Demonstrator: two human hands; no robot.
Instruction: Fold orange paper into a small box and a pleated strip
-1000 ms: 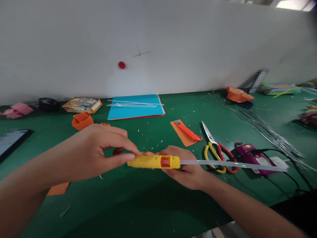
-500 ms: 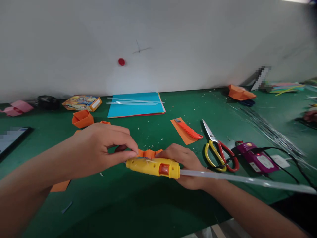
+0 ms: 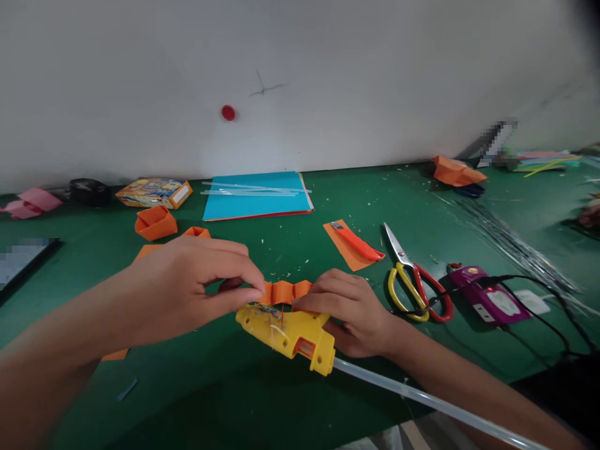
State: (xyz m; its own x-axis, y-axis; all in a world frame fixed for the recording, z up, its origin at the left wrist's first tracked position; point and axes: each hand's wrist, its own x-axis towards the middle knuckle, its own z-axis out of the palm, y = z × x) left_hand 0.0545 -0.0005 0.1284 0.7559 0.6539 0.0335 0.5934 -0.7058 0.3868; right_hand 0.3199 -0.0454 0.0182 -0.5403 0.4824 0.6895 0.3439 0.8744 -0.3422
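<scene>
My left hand (image 3: 201,284) pinches the left end of a folded orange paper strip (image 3: 282,292) between thumb and fingertips. In my right hand (image 3: 354,309) is a yellow hot glue gun (image 3: 288,328), its handle mostly hidden by the fingers. Its nozzle end points left, just below the left fingertips. A long clear glue stick (image 3: 412,390) sticks out of the gun's back toward the lower right. The right fingers also lie against the strip's right end; whether they grip it I cannot tell.
Right of my hands lie an orange cutter knife (image 3: 356,242), scissors (image 3: 415,284) and a purple power strip (image 3: 490,297) with black cords. Behind are blue paper sheets (image 3: 255,205), a small box (image 3: 154,192) and a folded orange paper piece (image 3: 156,222). A phone (image 3: 25,262) is far left.
The glue gun has tilted, its back end and glue stick swinging downward. More of the orange strip shows above it. My left hand has stayed nearly in place.
</scene>
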